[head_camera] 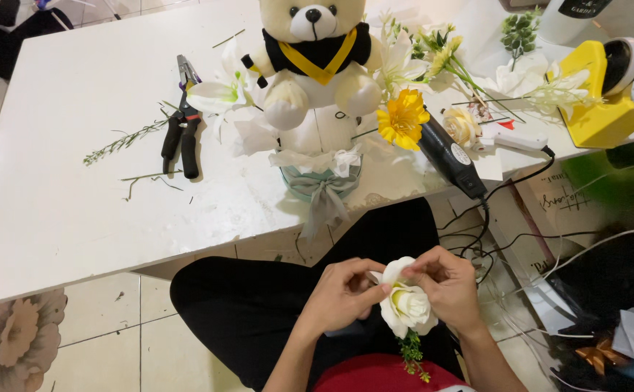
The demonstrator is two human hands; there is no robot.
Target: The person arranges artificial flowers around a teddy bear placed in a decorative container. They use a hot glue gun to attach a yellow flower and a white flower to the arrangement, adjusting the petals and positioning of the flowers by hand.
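From the head camera, both hands meet over the lap, below the table's near edge; the left hand (342, 294) and right hand (446, 287) pinch the outer petals of a white rose (408, 305), fingers closed on it; on the table (56, 210), a teddy bear (317, 54) stands near the near edge; pliers (182, 120) lie to its left, a glue gun (453, 160) to its right.
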